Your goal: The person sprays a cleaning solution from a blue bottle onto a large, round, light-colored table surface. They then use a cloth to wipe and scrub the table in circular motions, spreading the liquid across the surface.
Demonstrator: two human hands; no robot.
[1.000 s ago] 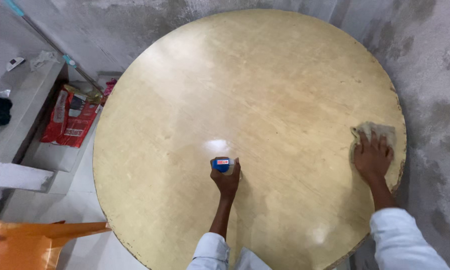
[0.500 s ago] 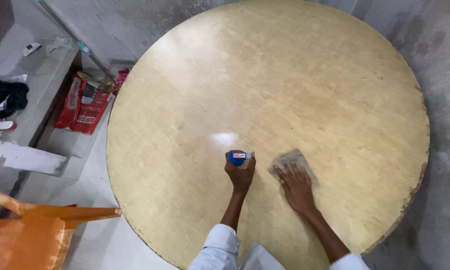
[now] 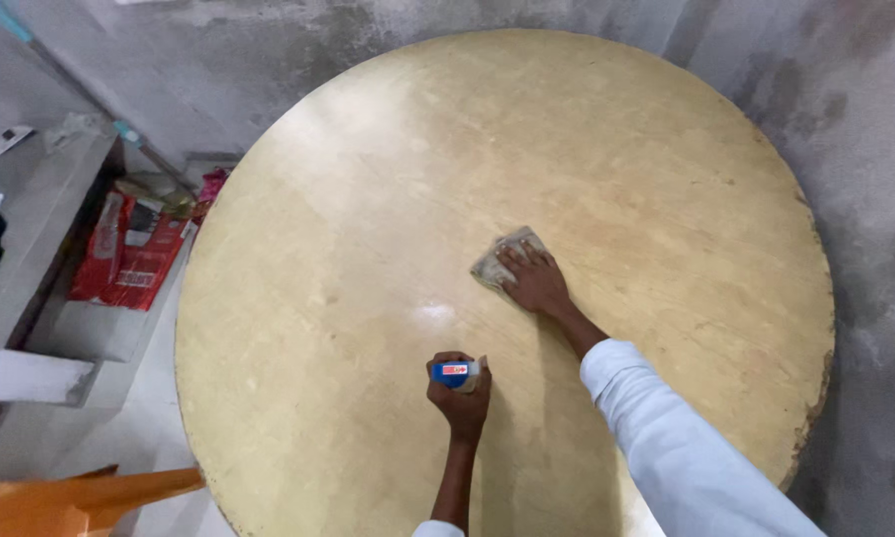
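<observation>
A large round wooden tabletop [image 3: 666, 179] fills the view. My left hand [image 3: 459, 396] rests on it near the front, closed around a small bottle with a blue cap [image 3: 454, 372] held upright. My right hand [image 3: 535, 281] is stretched toward the middle of the table, palm down, pressing a crumpled beige cloth [image 3: 499, 257] flat against the wood. The cloth pokes out past my fingertips. A light blue sleeve covers my right forearm.
A grey concrete ledge [image 3: 39, 229] stands at the left with a red packet [image 3: 129, 254] and small items in the gap beside it. An orange plastic chair [image 3: 59, 502] shows at the bottom left. Rough grey concrete floor surrounds the table.
My right hand has swept the cloth from the table's right edge across to the middle. My left hand has kept hold of the bottle at the same spot.
</observation>
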